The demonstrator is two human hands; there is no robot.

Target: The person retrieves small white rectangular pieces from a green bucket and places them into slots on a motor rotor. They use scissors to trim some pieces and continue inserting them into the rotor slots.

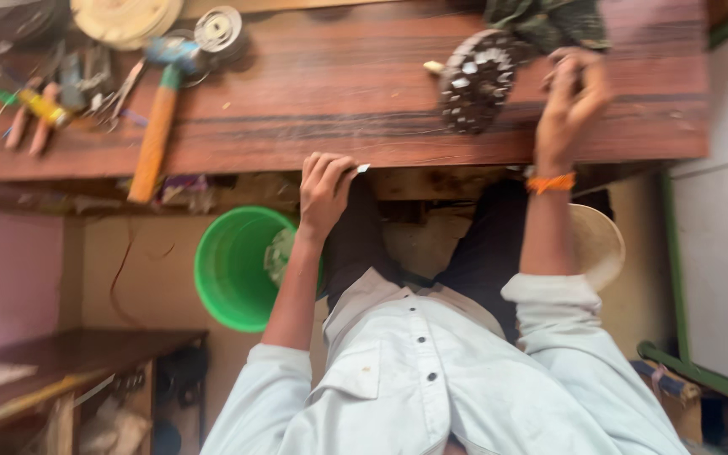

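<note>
- The left hand (323,190) pinches a small white piece (362,168) at the near bench edge (212,156); it should keep that pinch firm.
- The right hand (573,101), fingers curled together, rests beside the round toothed part (475,80); better to steady it.

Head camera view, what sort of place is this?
Probably a small repair workshop: a worn wooden workbench carries a hammer, scattered hand tools and a toothed metal wheel beside the right hand.

Left hand (323,192) at front edge of wooden workbench (364,101), pinching small white piece (362,168). Right hand (570,105) on benchtop, just beside round toothed metal part (475,80). Hammer (157,126) lies far left. Green bucket (233,268) below bench. View blurred.
</note>
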